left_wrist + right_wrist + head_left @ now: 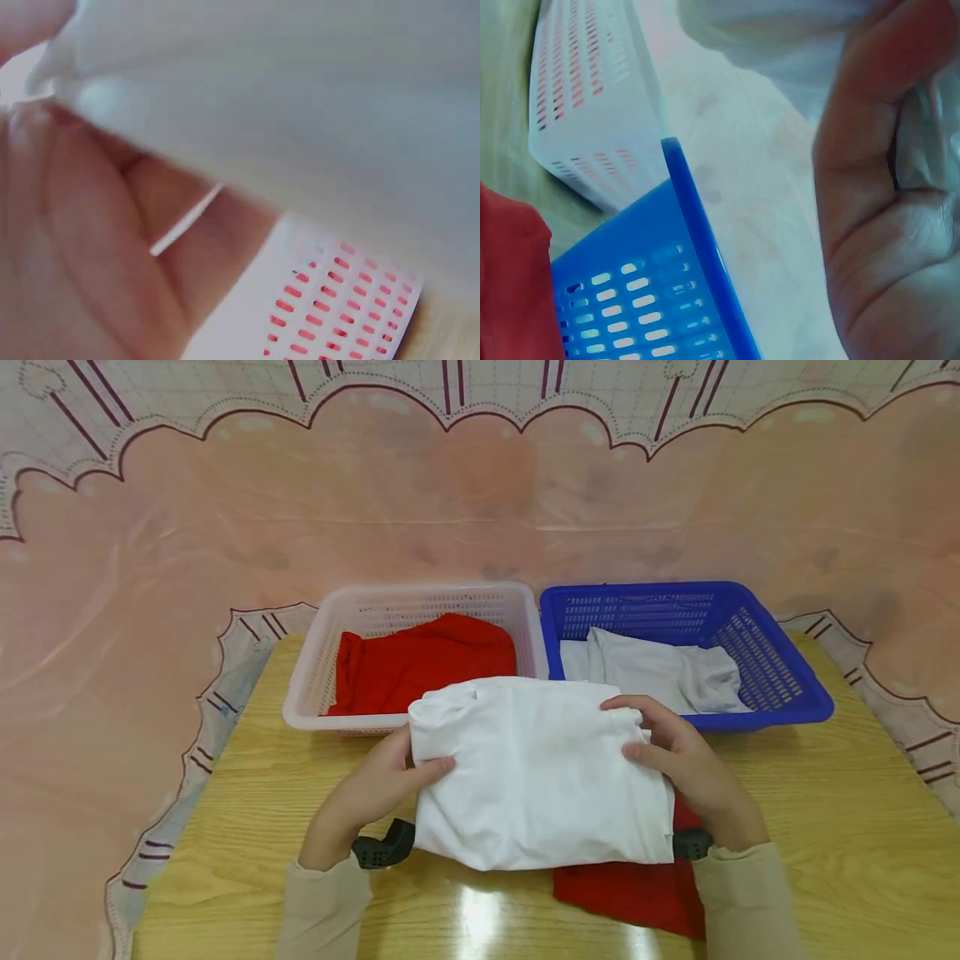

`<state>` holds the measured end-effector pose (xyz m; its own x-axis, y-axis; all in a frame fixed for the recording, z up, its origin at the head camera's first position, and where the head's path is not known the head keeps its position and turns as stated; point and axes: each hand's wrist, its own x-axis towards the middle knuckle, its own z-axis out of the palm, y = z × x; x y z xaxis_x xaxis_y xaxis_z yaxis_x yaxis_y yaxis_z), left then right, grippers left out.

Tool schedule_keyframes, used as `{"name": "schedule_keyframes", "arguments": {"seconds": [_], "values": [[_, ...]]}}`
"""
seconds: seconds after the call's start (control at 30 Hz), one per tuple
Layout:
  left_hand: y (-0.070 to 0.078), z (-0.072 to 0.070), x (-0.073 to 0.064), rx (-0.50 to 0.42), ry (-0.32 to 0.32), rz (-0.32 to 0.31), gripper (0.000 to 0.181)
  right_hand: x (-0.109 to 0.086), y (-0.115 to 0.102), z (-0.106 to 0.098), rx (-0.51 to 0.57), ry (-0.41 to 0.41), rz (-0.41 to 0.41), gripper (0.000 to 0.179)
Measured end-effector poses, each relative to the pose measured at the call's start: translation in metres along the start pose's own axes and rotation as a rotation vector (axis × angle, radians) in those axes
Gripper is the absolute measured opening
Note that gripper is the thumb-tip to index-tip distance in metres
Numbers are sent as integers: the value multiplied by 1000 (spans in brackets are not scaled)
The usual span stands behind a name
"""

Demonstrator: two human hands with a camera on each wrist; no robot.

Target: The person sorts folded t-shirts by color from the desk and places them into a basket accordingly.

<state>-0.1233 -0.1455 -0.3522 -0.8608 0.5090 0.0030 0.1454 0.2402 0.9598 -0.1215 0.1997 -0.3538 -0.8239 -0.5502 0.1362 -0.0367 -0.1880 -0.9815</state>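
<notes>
Left grip (378,787), right grip (686,762) pinch folded white cloth (536,777) at opposite ends | apparently keeping it flat | red cloth (626,893) on tabletop (225,852)

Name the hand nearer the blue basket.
Right: the right hand is just in front of the blue basket; the left hand is farther left, near the pale basket.

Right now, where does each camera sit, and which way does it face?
Head: worn on the head, facing forward and down at the white cloth; left hand, right hand and sleeves show.
Left wrist: worn there, facing the cloth and white basket; part of the left hand shows.
Right wrist: worn there, facing past the cloth toward the blue basket; part of the right hand shows.
Both wrist views share the cloth and white basket.
</notes>
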Motion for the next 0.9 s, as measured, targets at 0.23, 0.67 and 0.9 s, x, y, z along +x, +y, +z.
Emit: {"name": "schedule_keyframes", "arguments": {"seconds": [0.23,0.67,0.9], "values": [[0,10,8,-95,251,110,49,9,5,11,212,195,-21,38],[-12,22,24,-534,625,159,42,29,46,23,1079,270,-42,37],[-19,18,27,-604,672,189,41,37,54,33,1018,243,27,49]]}}
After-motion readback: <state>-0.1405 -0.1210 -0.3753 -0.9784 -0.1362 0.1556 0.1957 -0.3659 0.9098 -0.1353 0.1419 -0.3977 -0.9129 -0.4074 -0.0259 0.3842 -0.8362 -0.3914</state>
